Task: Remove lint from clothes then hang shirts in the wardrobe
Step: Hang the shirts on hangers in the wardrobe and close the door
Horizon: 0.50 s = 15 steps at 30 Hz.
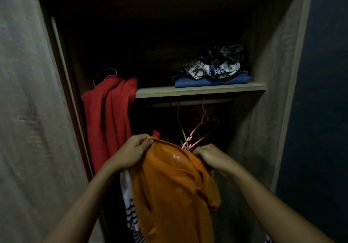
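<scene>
An orange shirt (pixel 169 186) hangs in front of the open wardrobe, below its rail (pixel 192 103). My left hand (pixel 131 152) grips the shirt's left shoulder and my right hand (pixel 209 155) grips its right shoulder. Pink hangers (pixel 202 129) hang from the rail just behind the shirt, and a green hanger (pixel 185 139) pokes up between them at the collar. Whether a hanger sits inside the shirt is hidden by the cloth.
A red garment (pixel 109 114) drapes over the shelf's left end. On the shelf (pixel 199 91) lie a folded blue cloth (pixel 211 81) and a patterned black-and-white cloth (pixel 216 63). A striped garment (pixel 130 210) hangs behind the orange shirt. The sliding door (pixel 28 110) stands at left.
</scene>
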Each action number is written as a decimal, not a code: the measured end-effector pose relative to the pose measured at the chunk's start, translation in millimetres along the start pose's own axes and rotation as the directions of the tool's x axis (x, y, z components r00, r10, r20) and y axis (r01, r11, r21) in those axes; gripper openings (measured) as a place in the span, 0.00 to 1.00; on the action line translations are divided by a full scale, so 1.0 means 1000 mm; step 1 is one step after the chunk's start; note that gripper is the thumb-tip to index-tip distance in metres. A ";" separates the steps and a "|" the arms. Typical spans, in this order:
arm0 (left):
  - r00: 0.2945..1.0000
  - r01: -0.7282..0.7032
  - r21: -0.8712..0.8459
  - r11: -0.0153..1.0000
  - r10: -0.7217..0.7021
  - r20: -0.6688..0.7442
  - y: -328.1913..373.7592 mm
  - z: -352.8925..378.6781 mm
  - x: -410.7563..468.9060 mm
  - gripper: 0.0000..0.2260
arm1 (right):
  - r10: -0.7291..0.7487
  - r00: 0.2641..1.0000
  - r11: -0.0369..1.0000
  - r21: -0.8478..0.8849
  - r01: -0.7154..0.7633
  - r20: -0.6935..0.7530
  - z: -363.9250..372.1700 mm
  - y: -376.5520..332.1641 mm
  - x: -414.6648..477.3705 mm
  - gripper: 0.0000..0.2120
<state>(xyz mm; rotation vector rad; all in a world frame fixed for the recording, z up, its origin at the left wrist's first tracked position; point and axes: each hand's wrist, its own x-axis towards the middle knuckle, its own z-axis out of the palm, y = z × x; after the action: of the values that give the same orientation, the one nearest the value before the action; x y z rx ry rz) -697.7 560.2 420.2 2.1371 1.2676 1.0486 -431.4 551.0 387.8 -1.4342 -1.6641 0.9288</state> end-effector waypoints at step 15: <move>0.977 -0.085 0.193 0.978 0.120 -0.177 0.007 0.003 0.025 0.17 | 0.067 0.985 0.887 -0.443 -0.133 -0.160 0.014 -0.045 0.149 0.19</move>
<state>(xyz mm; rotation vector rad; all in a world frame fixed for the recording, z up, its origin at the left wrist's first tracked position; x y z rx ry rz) -684.4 578.8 432.2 2.3080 1.4014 1.2443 -479.0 693.1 431.9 -1.8631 -1.7854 0.4885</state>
